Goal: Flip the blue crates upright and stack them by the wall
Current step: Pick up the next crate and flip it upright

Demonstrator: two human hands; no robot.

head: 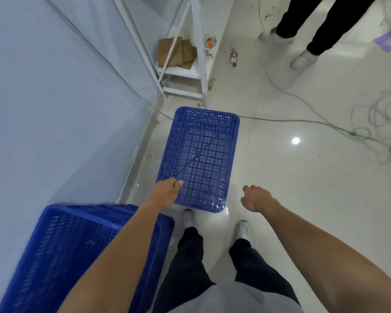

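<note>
A blue perforated crate (199, 154) lies flat on the floor ahead of my feet, its ribbed lattice base facing me. My left hand (167, 192) hangs over its near left corner with fingers loosely bent and holds nothing. My right hand (255, 198) hovers to the right of the crate's near end, fingers loosely curled, also with nothing in it. More blue crates (77, 249) stand open side up at the lower left against the wall (54, 109), partly hidden by my left forearm.
A white metal shelf frame (190, 71) with cardboard pieces (176, 53) stands by the wall beyond the crate. Cables (303, 120) trail across the glossy floor to the right. A bottle (234, 57) lies on the floor, and another person's legs (314, 30) are at the top right.
</note>
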